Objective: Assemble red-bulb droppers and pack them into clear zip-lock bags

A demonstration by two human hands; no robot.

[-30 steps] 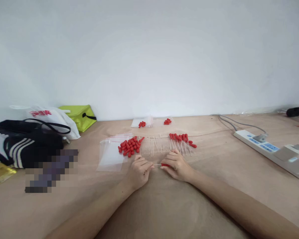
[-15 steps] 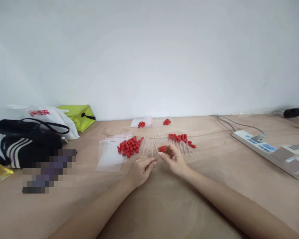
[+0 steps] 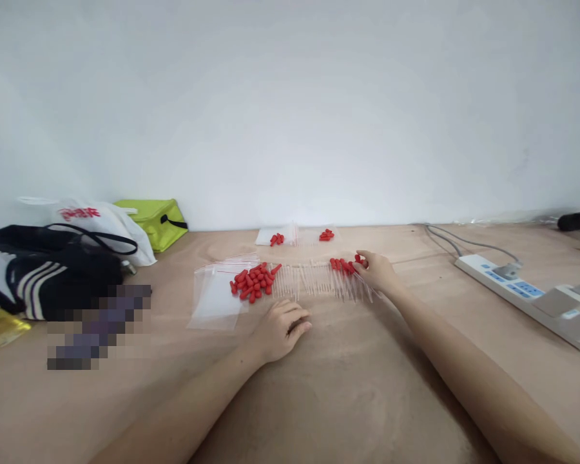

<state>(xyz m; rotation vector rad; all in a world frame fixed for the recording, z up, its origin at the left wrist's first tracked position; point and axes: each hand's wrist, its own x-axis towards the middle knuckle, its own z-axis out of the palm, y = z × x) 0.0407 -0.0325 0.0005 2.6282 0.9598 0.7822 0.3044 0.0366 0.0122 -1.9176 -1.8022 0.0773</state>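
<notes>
My left hand (image 3: 281, 330) rests near the middle of the table, its fingers slightly curled and apart, holding nothing. Farther right, my right hand (image 3: 376, 270) has its fingers closed round a red-bulbed dropper at the right end of a row of droppers (image 3: 341, 267). Thin clear tubes (image 3: 314, 278) without bulbs lie side by side to the left of that row. A pile of red rubber bulbs (image 3: 254, 282) sits partly on a clear plastic bag (image 3: 215, 303), left of the tubes.
Two small bags with red bulbs (image 3: 277, 239) lie near the wall. At the left are a black bag (image 3: 72, 277), a white bag (image 3: 120, 225) and a green box (image 3: 157, 222). A power strip (image 3: 493, 277) with plugs and cables is at the right.
My right hand has moved right, away from my left hand, to the red-bulbed row, with the dropper. My left hand has let go of the tube and loosened its fingers.
</notes>
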